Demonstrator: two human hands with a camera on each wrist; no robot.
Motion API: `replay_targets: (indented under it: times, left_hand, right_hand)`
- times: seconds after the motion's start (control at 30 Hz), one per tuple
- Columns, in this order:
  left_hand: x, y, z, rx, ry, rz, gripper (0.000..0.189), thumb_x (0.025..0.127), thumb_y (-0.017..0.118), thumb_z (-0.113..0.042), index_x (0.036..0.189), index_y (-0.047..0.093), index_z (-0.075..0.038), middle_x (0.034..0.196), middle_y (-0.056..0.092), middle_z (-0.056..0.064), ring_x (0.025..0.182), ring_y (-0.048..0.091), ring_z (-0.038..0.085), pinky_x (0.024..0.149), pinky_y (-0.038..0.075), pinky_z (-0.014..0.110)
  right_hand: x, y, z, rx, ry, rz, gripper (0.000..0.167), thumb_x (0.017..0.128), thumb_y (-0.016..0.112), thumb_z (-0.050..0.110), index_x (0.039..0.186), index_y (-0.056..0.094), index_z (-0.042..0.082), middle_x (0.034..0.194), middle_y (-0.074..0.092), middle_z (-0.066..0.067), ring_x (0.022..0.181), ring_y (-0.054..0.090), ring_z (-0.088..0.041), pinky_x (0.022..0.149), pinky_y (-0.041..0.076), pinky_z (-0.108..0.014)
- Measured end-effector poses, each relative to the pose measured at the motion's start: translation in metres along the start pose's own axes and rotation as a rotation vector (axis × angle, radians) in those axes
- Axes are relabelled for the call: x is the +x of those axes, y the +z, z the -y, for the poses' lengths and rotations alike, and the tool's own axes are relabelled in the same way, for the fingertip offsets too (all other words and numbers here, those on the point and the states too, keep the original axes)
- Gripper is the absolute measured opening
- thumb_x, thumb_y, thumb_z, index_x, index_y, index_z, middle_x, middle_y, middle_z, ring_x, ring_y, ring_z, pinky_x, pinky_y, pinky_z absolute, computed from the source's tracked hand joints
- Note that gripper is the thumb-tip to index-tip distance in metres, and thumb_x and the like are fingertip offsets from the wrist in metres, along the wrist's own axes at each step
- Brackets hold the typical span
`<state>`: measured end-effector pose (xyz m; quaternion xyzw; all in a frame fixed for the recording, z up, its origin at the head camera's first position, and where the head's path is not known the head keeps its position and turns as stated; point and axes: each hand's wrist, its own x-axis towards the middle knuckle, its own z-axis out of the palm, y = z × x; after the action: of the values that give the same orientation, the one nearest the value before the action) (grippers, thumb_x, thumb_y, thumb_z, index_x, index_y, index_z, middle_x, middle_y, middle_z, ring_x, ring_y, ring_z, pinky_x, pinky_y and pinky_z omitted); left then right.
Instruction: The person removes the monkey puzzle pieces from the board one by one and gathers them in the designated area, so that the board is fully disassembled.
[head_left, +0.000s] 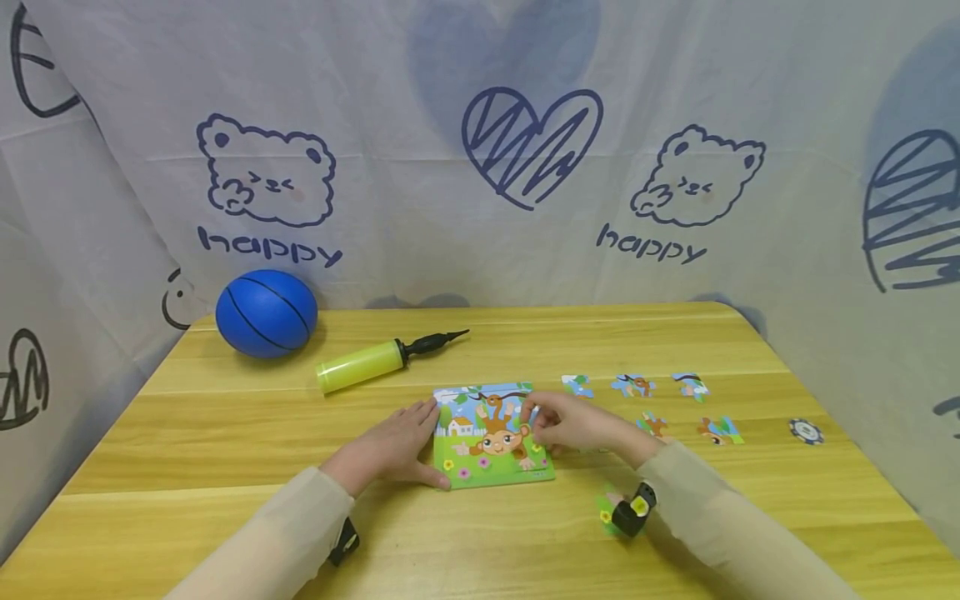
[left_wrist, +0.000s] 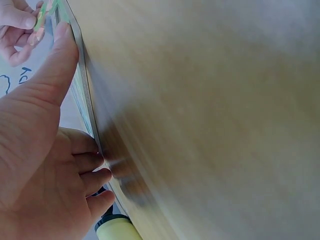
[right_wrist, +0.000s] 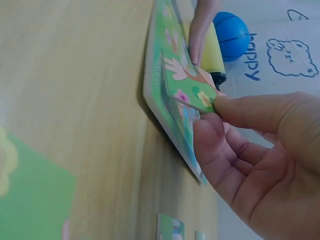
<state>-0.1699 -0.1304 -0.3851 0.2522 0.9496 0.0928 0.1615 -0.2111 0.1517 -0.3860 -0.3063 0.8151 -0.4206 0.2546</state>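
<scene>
A square jigsaw puzzle board (head_left: 476,475) with a monkey, a house and flowers lies on the wooden table. My left hand (head_left: 397,446) rests along its left side, fingers extended; in the left wrist view the thumb (left_wrist: 57,65) lies along the board's edge. Between thumb and forefinger my right hand (head_left: 573,421) pinches a puzzle piece (right_wrist: 187,87), green with a pink and a yellow flower and a pale monkey hand. The right wrist view shows that piece tilted over the board's lower right part.
Several loose puzzle pieces (head_left: 690,385) lie right of the board, and another piece (head_left: 606,517) is partly hidden under the right wrist's camera. A poker chip (head_left: 806,431) sits farther right. Behind the board are a yellow-green hand pump (head_left: 360,369) and a blue ball (head_left: 266,313).
</scene>
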Motion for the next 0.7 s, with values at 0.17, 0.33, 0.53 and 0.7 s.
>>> replay_targets:
  times: [0.17,0.33,0.53,0.7]
  left_hand:
    - [0.0,-0.001,-0.001,-0.001,0.005,0.001,0.105,0.074,0.065,-0.058,0.142,0.021,0.008,0.149,0.014,0.023,0.136,0.014,0.035,0.11,0.014,0.044]
    - [0.0,0.0,0.0,0.011,0.006,0.011,0.104,0.075,0.064,-0.059,0.142,0.02,0.008,0.149,0.013,0.023,0.135,0.014,0.036,0.11,0.015,0.044]
    - [0.0,0.0,0.0,-0.001,-0.002,-0.001,0.105,0.074,0.065,-0.058,0.142,0.02,0.008,0.149,0.013,0.023,0.135,0.014,0.035,0.11,0.014,0.044]
    - [0.0,0.001,0.0,0.0,-0.005,-0.001,0.106,0.073,0.064,-0.06,0.143,0.02,0.007,0.149,0.013,0.022,0.136,0.014,0.035,0.11,0.015,0.043]
  right_hand:
    - [-0.011,-0.011,-0.002,0.039,-0.026,-0.002,0.012,0.093,0.05,0.0,0.105,0.05,0.003,0.072,0.054,-0.012,0.055,0.045,-0.024,0.051,0.041,-0.032]
    - [-0.027,-0.025,-0.009,0.008,-0.014,-0.042,0.013,0.093,0.052,0.004,0.105,0.052,0.004,0.076,0.057,-0.011,0.06,0.051,-0.026,0.053,0.047,-0.036]
    - [-0.049,-0.039,-0.022,0.04,-0.017,-0.085,0.016,0.093,0.053,0.003,0.108,0.05,-0.001,0.074,0.054,-0.011,0.059,0.044,-0.018,0.051,0.043,-0.031]
    - [-0.073,-0.052,-0.037,0.03,0.007,-0.144,0.02,0.093,0.053,0.007,0.111,0.048,-0.001,0.081,0.054,-0.012,0.06,0.048,-0.021,0.053,0.046,-0.03]
